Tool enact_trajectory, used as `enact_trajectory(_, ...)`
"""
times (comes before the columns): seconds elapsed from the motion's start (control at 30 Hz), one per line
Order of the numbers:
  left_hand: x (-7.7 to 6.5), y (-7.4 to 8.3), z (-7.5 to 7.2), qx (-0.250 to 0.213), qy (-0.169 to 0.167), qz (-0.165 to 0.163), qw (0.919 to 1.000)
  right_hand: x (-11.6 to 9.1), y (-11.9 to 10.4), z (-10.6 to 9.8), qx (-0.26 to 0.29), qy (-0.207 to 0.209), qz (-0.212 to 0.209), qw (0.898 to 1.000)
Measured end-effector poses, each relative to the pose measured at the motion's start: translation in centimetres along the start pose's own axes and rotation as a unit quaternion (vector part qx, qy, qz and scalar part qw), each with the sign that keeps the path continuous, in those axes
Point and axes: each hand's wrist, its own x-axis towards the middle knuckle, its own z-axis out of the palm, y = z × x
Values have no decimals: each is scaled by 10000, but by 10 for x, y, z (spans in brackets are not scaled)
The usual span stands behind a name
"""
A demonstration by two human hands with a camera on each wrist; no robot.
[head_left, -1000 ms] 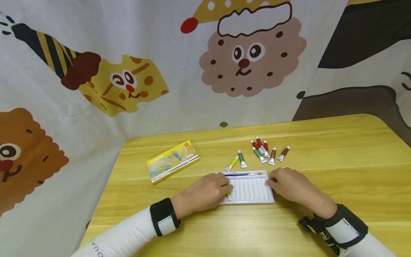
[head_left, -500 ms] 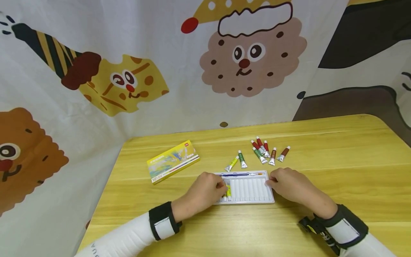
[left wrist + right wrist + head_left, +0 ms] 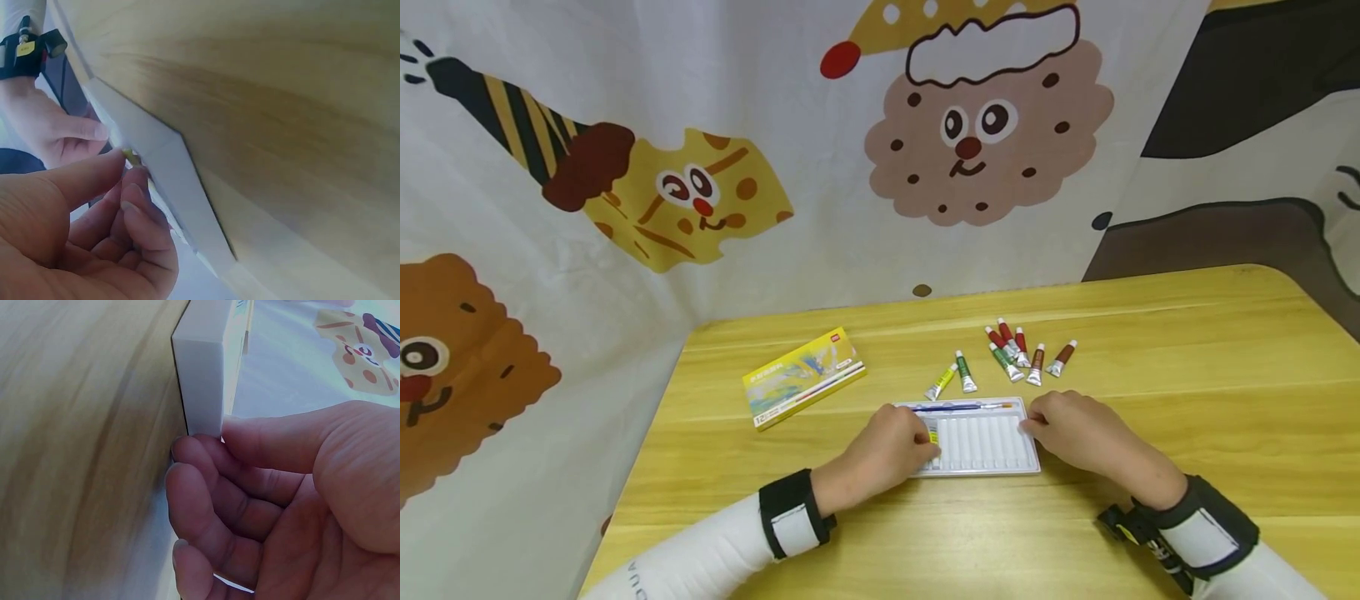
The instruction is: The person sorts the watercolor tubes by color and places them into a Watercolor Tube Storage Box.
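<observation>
A white slotted tray (image 3: 988, 446) lies on the table between both hands, with a blue-handled paintbrush (image 3: 958, 407) along its far side. My left hand (image 3: 891, 446) is over the tray's left end, thumb and index finger pinching a small yellow paint tube (image 3: 132, 157) there. In the head view that yellow tube (image 3: 933, 431) lies in a slot, partly covered by the fingers. My right hand (image 3: 1078, 433) pinches the tray's right edge; in the right wrist view the thumb (image 3: 262, 440) is on the rim of the white tray (image 3: 200, 381), other fingers curled below.
Beyond the tray lie a yellow paint tube (image 3: 942, 382), a green tube (image 3: 966, 372) and a group of red, green and brown tubes (image 3: 1006, 362). A yellow paint box (image 3: 805, 377) rests at the left. A printed cloth (image 3: 820, 250) hangs behind the table.
My left hand has shifted along the tray's left end, its fingers lifting away and then coming back down at the yellow tube. The right hand has stayed on the tray's edge.
</observation>
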Motion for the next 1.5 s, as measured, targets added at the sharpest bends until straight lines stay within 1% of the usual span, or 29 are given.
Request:
enact_trajectory(0.13,3,0,-1,-184,-87,-113,9997,0,0,0,-26,3,-7,10000)
enact_trajectory(0.3,5,-1,-2,-278,-124,-196,9993,0,-1,-1,-36,0,-19,10000)
enact_trajectory(0.57,5,-1,-1,-160,-104,-103,9998,0,0,0,20,-34,22,10000)
enact_trajectory(0.63,4,0,0,-73,-52,-50,9999,0,0,0,22,-40,22,10000)
enact_trajectory(0.9,2,6,3,524,147,276,9981,0,0,0,67,-34,19,10000)
enact_trajectory(1.13,6,9,4,849,90,203,9961,0,1,0,50,-29,5,10000)
enact_trajectory(1.27,7,11,6,1075,87,231,9939,0,1,-1,56,-44,14,10000)
enact_trajectory(1.37,7,10,6,1013,106,256,9945,0,1,-1,75,-49,24,10000)
enact_trajectory(1.5,7,5,7,677,75,158,9976,1,1,0,79,-66,34,9999)
